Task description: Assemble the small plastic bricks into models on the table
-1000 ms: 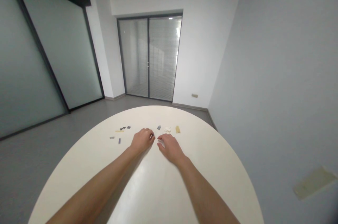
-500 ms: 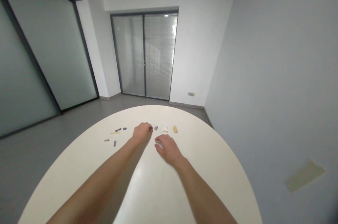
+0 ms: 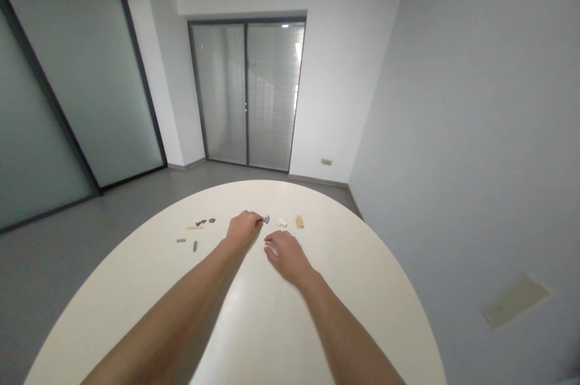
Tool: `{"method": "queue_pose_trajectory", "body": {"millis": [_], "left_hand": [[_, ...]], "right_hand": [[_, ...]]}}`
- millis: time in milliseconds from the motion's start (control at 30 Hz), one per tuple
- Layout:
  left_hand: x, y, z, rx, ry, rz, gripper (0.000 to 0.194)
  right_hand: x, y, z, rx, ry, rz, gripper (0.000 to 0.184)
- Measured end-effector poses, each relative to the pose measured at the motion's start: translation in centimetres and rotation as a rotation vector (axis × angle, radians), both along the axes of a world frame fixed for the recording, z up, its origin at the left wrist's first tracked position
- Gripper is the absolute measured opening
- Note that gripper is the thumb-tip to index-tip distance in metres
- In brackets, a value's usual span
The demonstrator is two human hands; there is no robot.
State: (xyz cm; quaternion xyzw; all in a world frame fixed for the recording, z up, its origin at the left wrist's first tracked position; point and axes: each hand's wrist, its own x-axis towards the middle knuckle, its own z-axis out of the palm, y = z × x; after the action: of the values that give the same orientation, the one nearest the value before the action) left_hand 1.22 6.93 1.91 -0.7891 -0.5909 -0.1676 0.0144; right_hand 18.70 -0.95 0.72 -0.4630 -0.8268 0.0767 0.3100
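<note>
My left hand (image 3: 243, 228) rests over the far middle of the round white table (image 3: 254, 336), fingers pinched together at a small dark spot. What they hold, if anything, is too small to make out. Just right of those fingertips lies a small grey-blue piece (image 3: 267, 219). Nearer to me, my right hand (image 3: 289, 255) is on the tabletop with thumb and fingers apart and nothing visible between them. Beyond it is a group of small white pieces (image 3: 281, 223), with yellow pieces (image 3: 299, 222) to their right.
Left of my left hand lie small dark pieces (image 3: 200, 223), another dark piece (image 3: 212, 220), a thin yellow strip (image 3: 195, 228) and two grey pieces, one flat (image 3: 180, 240) and one lengthwise (image 3: 195, 246). A wall (image 3: 475, 131) stands close on the right.
My left fingertips have shifted slightly right, closer to the grey-blue piece. My right hand stays about where it was. The view has moved slightly.
</note>
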Motion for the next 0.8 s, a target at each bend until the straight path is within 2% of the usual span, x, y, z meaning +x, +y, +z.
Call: {"method": "queue_pose_trajectory", "body": {"millis": [400,667,800], "left_hand": [[0.5,-0.8,-0.2,0.007,-0.017,0.038,0.023],[0.2,-2.7,-0.3,0.044,0.004,0.059,0.025],[-0.6,-3.6,-0.7,0.072,0.004,0.134,0.028]], "right_hand": [[-0.1,0.2,-0.1,0.007,-0.024,0.006,0.015],[0.0,0.3,0.1,-0.003,-0.014,0.009,0.015],[0.0,0.7,-0.1,0.013,-0.019,0.015,0.014]]}}
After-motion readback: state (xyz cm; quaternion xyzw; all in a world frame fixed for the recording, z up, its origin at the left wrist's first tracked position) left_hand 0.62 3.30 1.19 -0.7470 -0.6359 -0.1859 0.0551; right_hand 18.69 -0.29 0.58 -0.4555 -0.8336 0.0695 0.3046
